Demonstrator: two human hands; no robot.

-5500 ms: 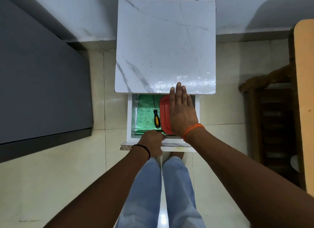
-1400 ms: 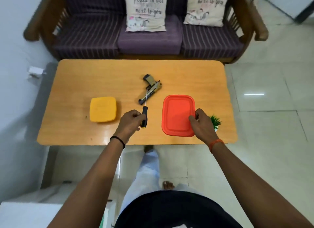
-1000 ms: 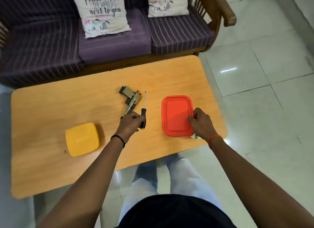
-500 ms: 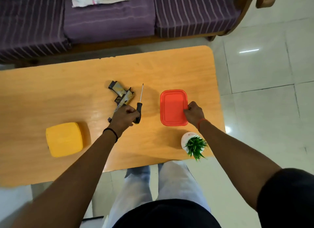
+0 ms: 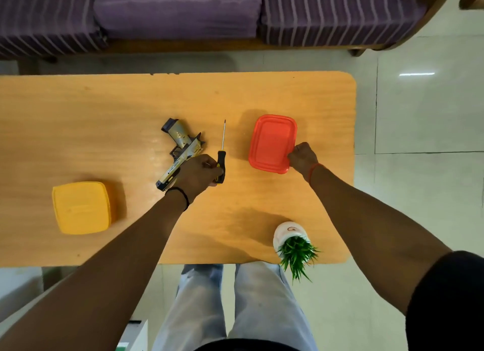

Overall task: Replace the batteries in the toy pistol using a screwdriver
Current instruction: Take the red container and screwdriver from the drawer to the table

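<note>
Wooden table (image 5: 104, 120): left hand (image 5: 197, 172) grips screwdriver (image 5: 221, 156) beside pistol (image 5: 180, 149); right hand (image 5: 302, 158) pinches red box (image 5: 272, 143); yellow box (image 5: 81, 210), plant (image 5: 296, 248) nearby.

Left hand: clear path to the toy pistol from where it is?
Probably yes. The left hand grips the black-handled screwdriver right beside the tan and black toy pistol; nothing lies between, but it must drop the screwdriver first.

- Your left hand (image 5: 197, 173) gripped the screwdriver (image 5: 221, 154) on the table (image 5: 104, 120), with the toy pistol (image 5: 180, 151) just left of it.
- Your right hand (image 5: 302, 158) held the flat container (image 5: 271, 142), right of the screwdriver.
- A second container (image 5: 81, 211) sat far left; a potted plant (image 5: 293, 243) stood at the near edge.
</note>
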